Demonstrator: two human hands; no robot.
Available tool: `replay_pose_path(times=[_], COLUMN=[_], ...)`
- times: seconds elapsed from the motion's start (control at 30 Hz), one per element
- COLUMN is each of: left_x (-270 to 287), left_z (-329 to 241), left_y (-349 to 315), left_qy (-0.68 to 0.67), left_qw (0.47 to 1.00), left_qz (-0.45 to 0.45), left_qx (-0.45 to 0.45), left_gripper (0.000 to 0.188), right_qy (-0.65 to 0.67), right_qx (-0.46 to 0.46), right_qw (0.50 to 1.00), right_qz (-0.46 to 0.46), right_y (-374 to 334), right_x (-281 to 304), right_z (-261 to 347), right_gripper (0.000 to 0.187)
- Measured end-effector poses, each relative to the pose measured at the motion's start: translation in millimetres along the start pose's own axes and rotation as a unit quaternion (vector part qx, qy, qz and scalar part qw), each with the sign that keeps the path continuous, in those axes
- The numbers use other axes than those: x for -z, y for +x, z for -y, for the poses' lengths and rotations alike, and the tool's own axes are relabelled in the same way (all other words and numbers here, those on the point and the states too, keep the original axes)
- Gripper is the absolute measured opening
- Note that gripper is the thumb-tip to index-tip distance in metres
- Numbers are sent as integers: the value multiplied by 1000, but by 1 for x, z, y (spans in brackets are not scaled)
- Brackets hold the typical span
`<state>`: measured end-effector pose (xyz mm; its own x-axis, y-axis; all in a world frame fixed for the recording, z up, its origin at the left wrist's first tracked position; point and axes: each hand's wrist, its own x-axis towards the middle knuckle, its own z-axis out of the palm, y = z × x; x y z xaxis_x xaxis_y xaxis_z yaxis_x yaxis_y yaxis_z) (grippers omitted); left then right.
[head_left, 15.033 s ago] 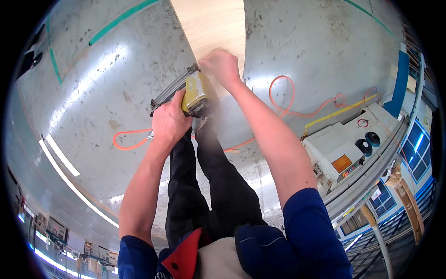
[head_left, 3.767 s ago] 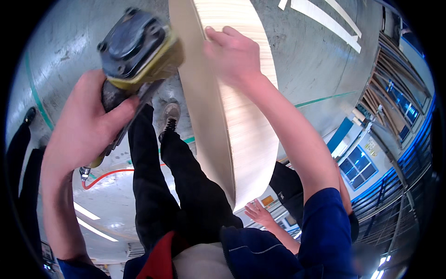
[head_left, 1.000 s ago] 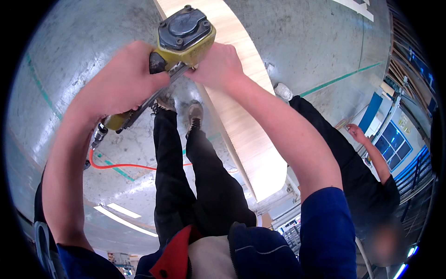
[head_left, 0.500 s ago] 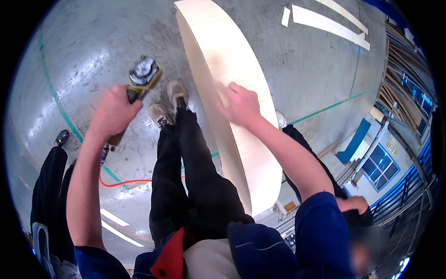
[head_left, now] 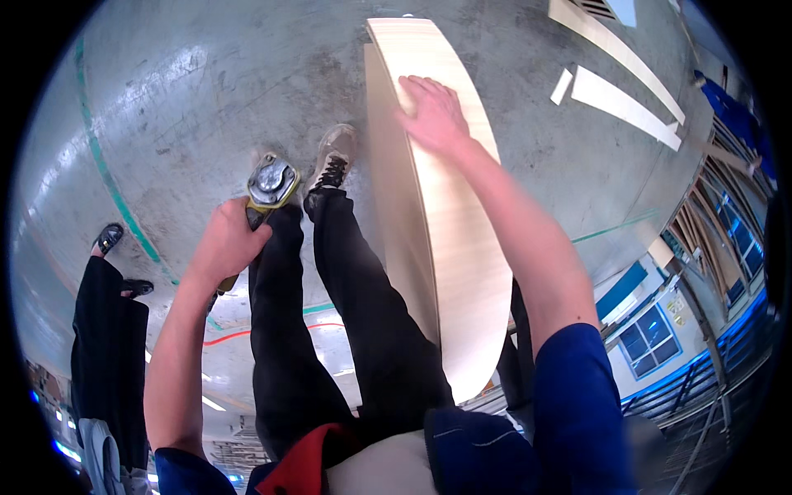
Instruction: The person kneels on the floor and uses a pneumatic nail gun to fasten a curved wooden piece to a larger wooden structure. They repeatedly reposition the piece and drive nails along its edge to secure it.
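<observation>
My left hand [head_left: 229, 243] is closed round the handle of a nail gun [head_left: 274, 180] with a yellow-green body and a silver cap. The tool hangs in front of my left leg, above the floor. To the right of my legs stands a long, pale plywood box-like piece [head_left: 466, 256] with a curved outer edge and a flat side facing my legs. My right hand [head_left: 436, 115] lies palm down on its pale upper face, towards the far end, fingers stretched out near the left edge. Nothing shows in that hand.
A red hose [head_left: 231, 336] runs across the floor behind my legs. Pale curved strips [head_left: 623, 103] lie on the floor at the far right. Another person's legs [head_left: 107, 330] are at the left; more dark trousers [head_left: 516, 355] show beyond the plywood. Long boards [head_left: 705, 223] lean at the right.
My right hand has moved farther along the plywood and flattened onto it. The left hand and nail gun have shifted right and nearer to me. My view has turned, and one foot has stepped forward.
</observation>
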<state>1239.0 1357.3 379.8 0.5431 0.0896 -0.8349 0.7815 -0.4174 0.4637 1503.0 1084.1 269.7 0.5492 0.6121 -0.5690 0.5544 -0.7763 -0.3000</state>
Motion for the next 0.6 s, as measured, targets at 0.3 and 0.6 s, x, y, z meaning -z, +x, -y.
replay_pose_path(times=[0.3,0.6], left_x=[33,72], left_z=[-6,-89], left_y=[172,303], left_qy=[-88,-139], left_qw=[995,984], left_qz=[40,110], left_qx=[33,-30], left_gripper=[31,23], right_qy=[-24,42], right_qx=[39,-35], right_qw=[996,997], right_qz=[78,55], right_y=[125,144], right_x=[-29,-35], right_z=[-24,-25], right_gripper=[73,66])
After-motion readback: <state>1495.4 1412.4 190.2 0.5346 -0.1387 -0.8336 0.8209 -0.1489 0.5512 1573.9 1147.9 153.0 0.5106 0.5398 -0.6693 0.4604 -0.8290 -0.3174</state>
